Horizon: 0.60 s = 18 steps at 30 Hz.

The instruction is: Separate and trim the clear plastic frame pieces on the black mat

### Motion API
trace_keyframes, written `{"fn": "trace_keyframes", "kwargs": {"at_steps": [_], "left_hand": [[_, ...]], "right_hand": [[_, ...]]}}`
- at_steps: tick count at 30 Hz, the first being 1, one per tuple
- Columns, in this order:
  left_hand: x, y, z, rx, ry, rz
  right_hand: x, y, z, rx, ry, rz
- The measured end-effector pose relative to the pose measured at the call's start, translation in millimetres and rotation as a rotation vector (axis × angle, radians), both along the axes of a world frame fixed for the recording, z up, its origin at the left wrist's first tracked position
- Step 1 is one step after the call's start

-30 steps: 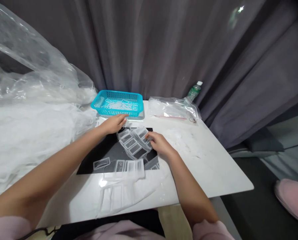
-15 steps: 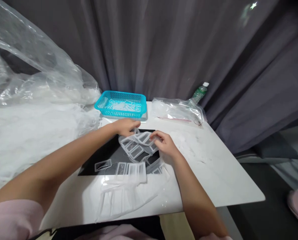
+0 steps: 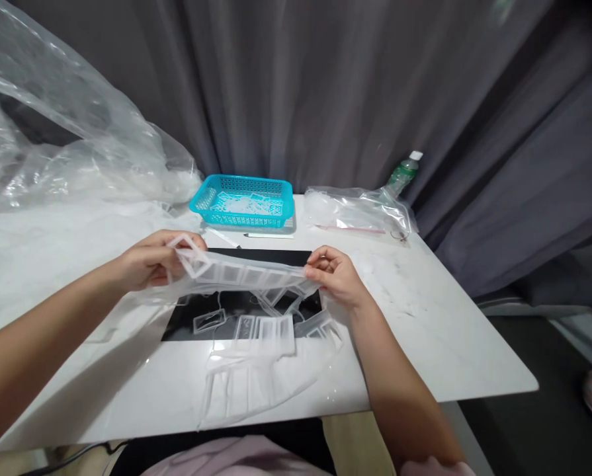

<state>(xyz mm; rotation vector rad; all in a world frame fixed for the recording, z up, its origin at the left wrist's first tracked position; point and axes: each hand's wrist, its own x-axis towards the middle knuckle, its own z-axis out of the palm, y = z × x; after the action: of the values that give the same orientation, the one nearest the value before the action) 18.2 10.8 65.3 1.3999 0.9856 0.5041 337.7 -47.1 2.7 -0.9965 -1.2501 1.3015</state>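
Observation:
A whitish, see-through strip with rows of rectangular frames (image 3: 249, 272) is stretched between my hands above a black mat (image 3: 186, 324). My left hand (image 3: 159, 261) is closed on its left end, where one frame sticks up over the fingers. My right hand (image 3: 333, 274) pinches the right end between thumb and fingers. Below, more of the same frame strips (image 3: 276, 334) lie in a loose heap across the mat and the table edge nearest me. A single loose frame (image 3: 209, 321) rests on the mat's left part.
A blue perforated basket (image 3: 243, 221) holding white pieces stands at the back. Two thin pen-like tools (image 3: 268, 236) lie before it. To the right are a clear plastic bag (image 3: 350, 210) and a green bottle (image 3: 403, 175). White sheer material (image 3: 52, 264) piles up on the left.
My left hand has moved left and toward me, pulling the bunched frame strip out lengthwise. My right hand keeps its end and has shifted only slightly. The pen-like tools have come into sight.

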Motion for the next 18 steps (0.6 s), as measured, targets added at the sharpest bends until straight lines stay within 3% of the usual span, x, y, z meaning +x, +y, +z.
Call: {"fn": "trace_keyframes", "kwargs": {"at_steps": [7,12,18], "left_hand": [[-1.2,-20.0,1.4,-0.187,-0.145,0.116],[4.4,-24.2,2.1,-0.256,-0.233,0.099],[-3.2,-17.6,-8.9,-0.294,-0.255,0.037]], "right_hand": [[-1.3,-4.3,2.6,0.050,0.028,0.052],[-0.6,-6.0,5.8,0.001,0.122,0.089],[1.1,-6.4,3.4,0.038,0.150,0.121]]}}
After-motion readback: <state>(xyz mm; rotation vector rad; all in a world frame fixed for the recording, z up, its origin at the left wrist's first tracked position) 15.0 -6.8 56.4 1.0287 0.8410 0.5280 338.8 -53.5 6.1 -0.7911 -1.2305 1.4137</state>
